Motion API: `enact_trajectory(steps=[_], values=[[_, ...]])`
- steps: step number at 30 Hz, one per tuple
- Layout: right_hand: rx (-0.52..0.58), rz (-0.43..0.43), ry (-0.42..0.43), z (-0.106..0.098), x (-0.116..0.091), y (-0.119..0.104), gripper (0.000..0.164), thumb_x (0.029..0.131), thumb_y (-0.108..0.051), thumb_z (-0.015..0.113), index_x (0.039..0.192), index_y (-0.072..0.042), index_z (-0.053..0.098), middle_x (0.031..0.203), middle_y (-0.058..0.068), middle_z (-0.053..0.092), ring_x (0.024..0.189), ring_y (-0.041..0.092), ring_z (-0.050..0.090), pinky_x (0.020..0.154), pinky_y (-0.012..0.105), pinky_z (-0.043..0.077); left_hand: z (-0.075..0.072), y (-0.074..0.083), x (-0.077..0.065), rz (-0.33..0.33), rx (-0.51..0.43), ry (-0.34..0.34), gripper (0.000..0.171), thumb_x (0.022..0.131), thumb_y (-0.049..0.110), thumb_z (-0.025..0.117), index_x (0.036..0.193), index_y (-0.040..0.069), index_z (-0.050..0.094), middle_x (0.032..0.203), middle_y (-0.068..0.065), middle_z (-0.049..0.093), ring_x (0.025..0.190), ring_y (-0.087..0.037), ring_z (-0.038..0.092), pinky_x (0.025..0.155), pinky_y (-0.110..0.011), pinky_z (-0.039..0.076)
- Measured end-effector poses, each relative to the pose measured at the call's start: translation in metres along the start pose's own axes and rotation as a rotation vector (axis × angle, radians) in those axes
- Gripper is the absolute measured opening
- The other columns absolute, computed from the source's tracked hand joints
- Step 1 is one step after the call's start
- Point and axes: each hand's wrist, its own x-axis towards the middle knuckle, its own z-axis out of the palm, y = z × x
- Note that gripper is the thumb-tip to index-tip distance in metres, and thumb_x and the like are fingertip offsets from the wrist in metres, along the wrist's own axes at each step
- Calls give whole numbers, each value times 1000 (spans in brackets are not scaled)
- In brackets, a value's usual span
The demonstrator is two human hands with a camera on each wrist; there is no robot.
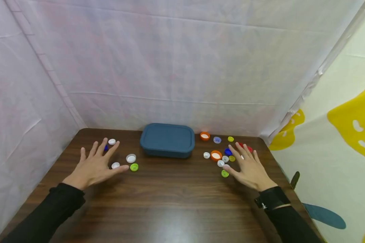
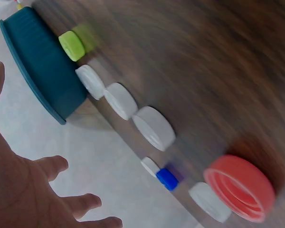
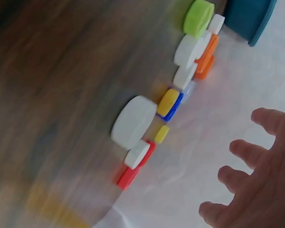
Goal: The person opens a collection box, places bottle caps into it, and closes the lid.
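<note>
Over caps (image 1: 134, 167), left hand (image 1: 93, 168) and right hand (image 1: 251, 170) hover splayed.

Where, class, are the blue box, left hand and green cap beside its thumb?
Blue box (image 1: 167, 139): head view, middle of top.
Left hand (image 1: 92, 168): head view, back of hand.
Green cap (image 1: 134, 167): head view, centre.

blue-teal box (image 1: 167, 139), brown wood-grained table (image 1: 170, 189), lime-green caps (image 1: 134, 167), yellow-smiley white cloth (image 1: 322, 158)

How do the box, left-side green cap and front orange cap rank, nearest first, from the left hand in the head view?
1. Left-side green cap: just right of the left hand.
2. Box: middle, farther back.
3. Front orange cap: right of the box.
</note>
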Motion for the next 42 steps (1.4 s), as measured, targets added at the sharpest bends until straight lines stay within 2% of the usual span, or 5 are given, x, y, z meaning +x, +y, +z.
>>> enact_trajectory(steps=[10, 20, 25, 32, 42], values=[[2, -55, 37, 2, 20, -17, 92, 110, -69, 65, 183, -18, 40, 191, 20, 33, 177, 56, 29, 142, 83, 23, 3, 19, 12, 29, -87, -5, 115, 103, 87, 60, 189, 25, 15, 194, -33, 2, 176, -69, 4, 131, -98, -6], [51, -123, 69, 5, 40, -39, 86, 111, -61, 69, 178, -12, 48, 181, 24, 49, 164, 56, 51, 137, 77, 42, 7, 44, 25, 51, -72, 24, 111, 106, 87, 56, 189, 23, 18, 193, -32, 10, 175, -69, 14, 134, -97, 6], [125, -117, 69, 9, 52, -56, 81, 112, -56, 71, 177, -12, 50, 181, 22, 50, 165, 51, 52, 136, 72, 46, 10, 53, 33, 72, -75, 30, 106, 109, 84, 53, 189, 22, 19, 193, -31, 12, 175, -67, 17, 136, -95, 11], [199, -144, 60, 18, 65, -76, 74, 117, -52, 65, 177, -10, 50, 178, 22, 53, 165, 50, 51, 129, 71, 54, 17, 66, 44, 108, -74, 41, 101, 113, 79, 52, 189, 20, 21, 193, -31, 15, 174, -67, 22, 139, -91, 15], [300, -142, 57, 26, 91, -106, 66, 119, -39, 67, 172, -3, 53, 172, 27, 56, 153, 47, 64, 126, 65, 58, 26, 79, 54, 157, -116, 50, 94, 116, 69, 56, 187, 14, 28, 192, -33, 17, 174, -64, 25, 141, -86, 20]])
